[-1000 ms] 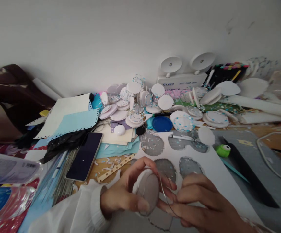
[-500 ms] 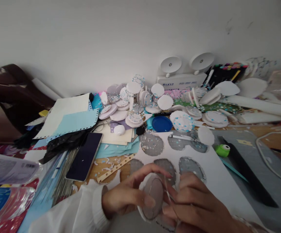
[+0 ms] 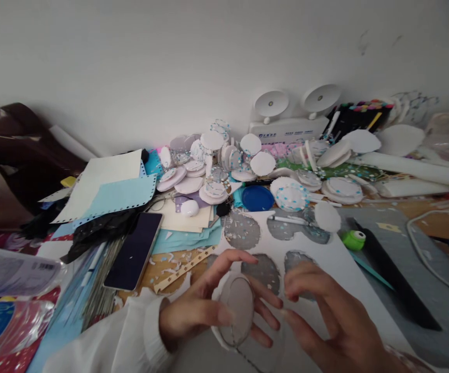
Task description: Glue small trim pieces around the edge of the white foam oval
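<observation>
In the lower middle of the frame, the left hand (image 3: 204, 311) grasped a round grey disc (image 3: 239, 310) between thumb and fingers. The right hand (image 3: 333, 321), just to the right of it, was released, fingers spread, above the white cut-out sheet (image 3: 348, 269).

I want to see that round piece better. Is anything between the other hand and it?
Nothing visible is in the way. The left hand pinches the round disc upright above the white sheet. The right hand hovers beside it with fingers spread, a small open gap between them.
</observation>
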The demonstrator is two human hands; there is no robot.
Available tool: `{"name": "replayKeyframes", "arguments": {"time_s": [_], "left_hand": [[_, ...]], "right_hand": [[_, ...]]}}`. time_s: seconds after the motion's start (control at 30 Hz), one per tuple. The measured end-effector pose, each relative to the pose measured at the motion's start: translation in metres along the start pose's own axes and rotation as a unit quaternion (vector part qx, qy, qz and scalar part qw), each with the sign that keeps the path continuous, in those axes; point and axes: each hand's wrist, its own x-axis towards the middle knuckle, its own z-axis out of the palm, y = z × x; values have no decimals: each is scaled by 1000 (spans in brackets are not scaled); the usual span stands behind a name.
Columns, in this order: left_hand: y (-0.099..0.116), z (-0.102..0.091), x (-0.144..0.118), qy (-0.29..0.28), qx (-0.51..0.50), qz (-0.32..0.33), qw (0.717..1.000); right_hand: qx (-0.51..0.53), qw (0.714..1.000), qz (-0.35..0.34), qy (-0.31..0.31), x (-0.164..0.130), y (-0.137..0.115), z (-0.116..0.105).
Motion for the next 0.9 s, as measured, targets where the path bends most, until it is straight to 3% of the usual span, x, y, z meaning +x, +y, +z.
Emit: {"name": "replayKeyframes", "arguments": {"time_s": [0.13,0.2,0.37,0.6,0.7,0.8,0.9], "left_hand": [[1,0,0,5,18,13,1000],[1,0,0,7,9,3,1000],[-1,0,2,13,-41,-10,999],[0,-1,4,32,-28,38,998],[2,0,3,44,8,33,998],[3,3,3,36,40,22,998],[4,5,3,28,43,17,999]], "right_hand": [[51,992,104,-41,-8,6,9],[78,988,123,-48,-9,6,11],[54,995,80,-21,-5,2,9],[-19,997,-52,-53,-2,6,7],[-50,997,-25,-49,-10,6,8],[-78,992,26,-91,-17,6,7],[-63,991,25,-113,-18,7,7]]}}
